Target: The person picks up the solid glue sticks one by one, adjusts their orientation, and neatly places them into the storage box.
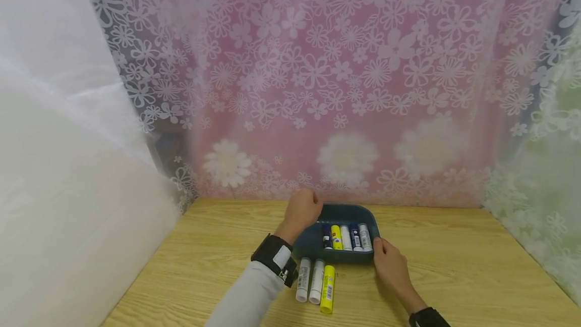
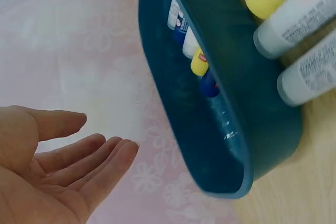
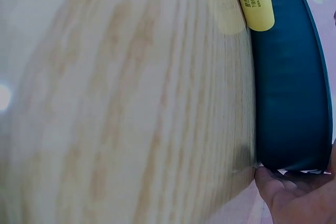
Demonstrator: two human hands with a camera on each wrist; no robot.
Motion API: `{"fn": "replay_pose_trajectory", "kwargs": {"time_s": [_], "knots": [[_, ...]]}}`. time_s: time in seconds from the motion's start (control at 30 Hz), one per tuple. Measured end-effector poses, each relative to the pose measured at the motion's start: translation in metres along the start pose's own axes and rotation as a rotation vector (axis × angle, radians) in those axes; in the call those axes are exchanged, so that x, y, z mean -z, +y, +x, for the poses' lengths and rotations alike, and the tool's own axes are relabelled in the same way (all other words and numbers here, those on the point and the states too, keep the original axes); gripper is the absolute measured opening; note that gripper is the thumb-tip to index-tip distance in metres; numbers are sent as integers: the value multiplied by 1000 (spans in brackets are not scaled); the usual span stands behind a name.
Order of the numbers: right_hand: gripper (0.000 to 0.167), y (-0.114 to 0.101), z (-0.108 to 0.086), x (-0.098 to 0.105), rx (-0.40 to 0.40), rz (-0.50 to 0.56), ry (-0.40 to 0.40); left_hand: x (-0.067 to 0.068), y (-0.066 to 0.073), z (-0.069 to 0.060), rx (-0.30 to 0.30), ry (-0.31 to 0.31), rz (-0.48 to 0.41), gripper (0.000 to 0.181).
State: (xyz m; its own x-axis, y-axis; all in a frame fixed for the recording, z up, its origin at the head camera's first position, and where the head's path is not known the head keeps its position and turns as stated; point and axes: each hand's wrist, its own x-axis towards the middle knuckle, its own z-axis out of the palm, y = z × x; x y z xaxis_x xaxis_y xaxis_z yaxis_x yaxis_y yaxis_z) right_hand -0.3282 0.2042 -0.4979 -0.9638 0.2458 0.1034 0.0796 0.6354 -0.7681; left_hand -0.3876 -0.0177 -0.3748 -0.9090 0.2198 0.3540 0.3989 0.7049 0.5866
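A dark teal tray [image 1: 349,256] on the table holds several glue sticks lying side by side, among them a yellow one [image 1: 336,237]. My left hand [image 1: 303,211] is over the tray's left side in the head view; the left wrist view shows this hand [image 2: 68,166] empty, fingers extended and apart from the tray [image 2: 268,114]. At the tray's right end, my right hand [image 1: 392,269] touches the wall, and in the right wrist view its fingers [image 3: 278,184] are against the tray's end [image 3: 291,77]. Two white glue sticks [image 1: 303,280] [image 1: 316,281] and a yellow one [image 1: 328,289] lie in front.
The wooden table [image 1: 476,266] reaches back to a pink flowered curtain [image 1: 345,90]. White sheeting [image 1: 77,165] hangs at the left, and a pale green flowered sheet [image 1: 544,206] at the right.
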Motion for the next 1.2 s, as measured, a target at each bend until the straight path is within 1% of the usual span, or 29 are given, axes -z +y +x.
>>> {"fn": "replay_pose_trajectory", "kwargs": {"time_s": [0.1,0.2,0.3,0.4,0.43,0.5,0.63,0.8,0.9,0.97,1.03,1.2], "knots": [[55,1,0,0,-3,7,5,6,1,-4,-36,-20,3,48],[54,0,0,0,0,11,11,10,0,-9,-54,-42,15,46],[54,-1,-1,1,3,11,8,11,-3,-13,-48,-67,41,37],[55,-3,-2,2,2,11,2,13,-5,-19,-36,-98,81,27],[54,-3,-2,2,2,10,0,13,-6,-21,-27,-120,97,25],[54,-4,-3,2,2,8,-1,14,-8,-27,-9,-174,120,26],[54,-5,-4,3,0,7,-4,15,-11,-37,37,-274,132,31],[55,-5,-4,4,4,5,-6,14,-14,-48,62,-335,188,20],[54,-2,-3,3,7,0,0,12,-15,-56,84,-368,188,20],[54,-1,-3,2,9,-4,4,11,-17,-61,107,-378,166,20],[54,0,-2,2,11,-7,8,10,-18,-65,115,-370,150,22],[53,-1,-2,2,12,-5,8,8,-18,-71,127,-355,184,22]]}}
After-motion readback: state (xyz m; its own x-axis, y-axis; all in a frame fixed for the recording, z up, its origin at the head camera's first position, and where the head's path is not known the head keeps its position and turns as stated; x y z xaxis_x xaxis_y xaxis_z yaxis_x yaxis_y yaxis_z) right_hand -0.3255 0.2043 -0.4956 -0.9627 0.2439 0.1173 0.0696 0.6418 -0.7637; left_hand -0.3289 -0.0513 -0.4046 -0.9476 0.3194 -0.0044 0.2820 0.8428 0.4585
